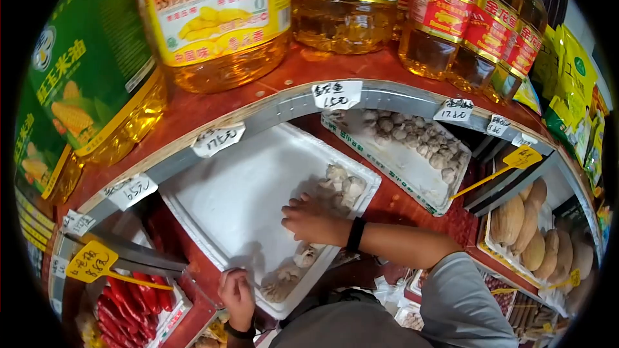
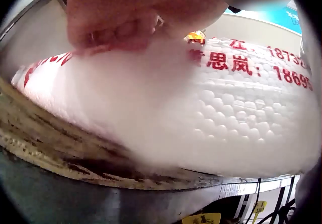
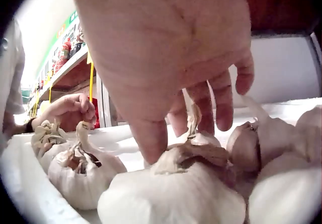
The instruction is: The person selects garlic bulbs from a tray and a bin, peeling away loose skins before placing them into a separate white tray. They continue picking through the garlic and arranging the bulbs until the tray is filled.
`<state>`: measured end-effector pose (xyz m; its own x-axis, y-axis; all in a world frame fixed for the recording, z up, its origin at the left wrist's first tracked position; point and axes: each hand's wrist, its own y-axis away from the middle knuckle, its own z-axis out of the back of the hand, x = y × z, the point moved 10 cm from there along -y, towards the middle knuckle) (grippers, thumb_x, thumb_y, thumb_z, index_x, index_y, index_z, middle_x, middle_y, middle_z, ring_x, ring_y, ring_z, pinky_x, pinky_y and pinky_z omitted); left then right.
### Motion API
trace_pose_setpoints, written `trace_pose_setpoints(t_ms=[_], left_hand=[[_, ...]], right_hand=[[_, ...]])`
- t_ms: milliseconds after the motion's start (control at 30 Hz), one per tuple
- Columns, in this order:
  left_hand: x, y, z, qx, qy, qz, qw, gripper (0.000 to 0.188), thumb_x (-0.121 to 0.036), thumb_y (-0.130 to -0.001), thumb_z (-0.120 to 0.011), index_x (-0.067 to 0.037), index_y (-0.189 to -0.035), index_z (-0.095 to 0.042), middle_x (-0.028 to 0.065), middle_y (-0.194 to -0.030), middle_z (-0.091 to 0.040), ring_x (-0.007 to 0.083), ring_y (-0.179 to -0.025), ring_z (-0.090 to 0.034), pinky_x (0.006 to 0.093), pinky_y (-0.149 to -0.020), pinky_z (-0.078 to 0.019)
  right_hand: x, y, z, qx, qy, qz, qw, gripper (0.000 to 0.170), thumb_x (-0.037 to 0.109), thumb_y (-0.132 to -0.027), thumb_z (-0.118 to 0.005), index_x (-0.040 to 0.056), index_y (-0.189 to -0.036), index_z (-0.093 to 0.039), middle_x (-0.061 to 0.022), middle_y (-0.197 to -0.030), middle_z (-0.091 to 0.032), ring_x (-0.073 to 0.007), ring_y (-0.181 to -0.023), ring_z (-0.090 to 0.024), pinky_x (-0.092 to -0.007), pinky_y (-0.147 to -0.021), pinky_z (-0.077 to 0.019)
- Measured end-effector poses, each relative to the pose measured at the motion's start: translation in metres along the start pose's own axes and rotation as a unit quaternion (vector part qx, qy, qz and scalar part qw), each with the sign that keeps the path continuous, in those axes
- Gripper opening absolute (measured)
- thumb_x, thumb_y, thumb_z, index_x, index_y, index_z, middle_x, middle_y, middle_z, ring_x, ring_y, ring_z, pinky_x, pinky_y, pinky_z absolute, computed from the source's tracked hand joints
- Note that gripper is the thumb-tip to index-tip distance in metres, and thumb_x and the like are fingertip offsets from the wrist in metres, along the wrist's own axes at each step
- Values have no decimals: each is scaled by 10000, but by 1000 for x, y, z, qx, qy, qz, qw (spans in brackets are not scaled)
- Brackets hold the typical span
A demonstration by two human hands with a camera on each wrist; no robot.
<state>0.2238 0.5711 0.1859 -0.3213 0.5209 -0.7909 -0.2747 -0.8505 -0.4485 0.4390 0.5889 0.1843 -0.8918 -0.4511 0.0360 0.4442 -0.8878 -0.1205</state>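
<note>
A white foam box holds garlic bulbs along its right and near sides. My right hand reaches over the box, palm down, among the garlic. In the right wrist view its fingers point down behind a large garlic bulb, with the thumb close beside that bulb. My left hand is at the box's near left edge, fingers loosely bent. The left wrist view has the left hand at the top of the box's printed outer wall; no item shows in it.
Oil bottles line the curved red shelf above, with price tags along its edge. A second foam box of garlic stands at the back right. Red peppers lie at lower left, and squashes at right.
</note>
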Motion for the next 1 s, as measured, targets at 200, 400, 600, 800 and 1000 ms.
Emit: trace_pose_setpoints(t_ms=[200, 400, 600, 800, 1000], left_hand=[[29, 8, -6, -14, -28, 1, 999, 134, -1, -912, -488, 46, -896, -613, 93, -824, -614, 163, -744, -563, 274, -681, -440], [73, 16, -5, -10, 36, 56, 998, 147, -48, -969, -495, 20, -915, -614, 53, -837, -608, 123, -768, -547, 255, -729, -445], [45, 18, 4, 19, 40, 75, 996, 199, -94, -997, -519, 58, -1045, -638, 153, -989, -671, 219, -892, -606, 338, -799, -488], [86, 15, -5, -36, 138, 90, 986, 133, -28, -962, -494, 21, -925, -612, 50, -850, -606, 124, -803, -554, 255, -763, -444], [32, 5, -12, -28, 53, 67, 996, 136, 56, -882, -494, 34, -905, -627, 94, -826, -598, 161, -775, -563, 263, -712, -439]], right_hand=[[-2, 7, 21, -101, -13, -31, 994, 220, 258, -769, -702, 102, -924, -689, -93, -1026, -600, -266, -1065, -553, -453, -926, -419], [-187, 121, 72, -279, -102, -302, 906, 289, 204, -834, -606, 69, -1085, -653, -200, -1044, -661, -365, -946, -645, -463, -813, -531], [-356, 351, 20, 54, 52, -655, 752, 475, 418, -938, -516, 56, -1207, -664, -223, -1164, -677, -377, -1090, -659, -468, -935, -528], [-357, 359, 13, 9, 66, -644, 762, 327, 235, -890, -576, 51, -1138, -682, -201, -1138, -682, -399, -1062, -655, -534, -905, -529], [-208, 230, 142, -190, -15, -450, 872, 297, 144, -730, -718, 43, -1008, -691, -192, -1026, -687, -365, -949, -667, -457, -811, -549]])
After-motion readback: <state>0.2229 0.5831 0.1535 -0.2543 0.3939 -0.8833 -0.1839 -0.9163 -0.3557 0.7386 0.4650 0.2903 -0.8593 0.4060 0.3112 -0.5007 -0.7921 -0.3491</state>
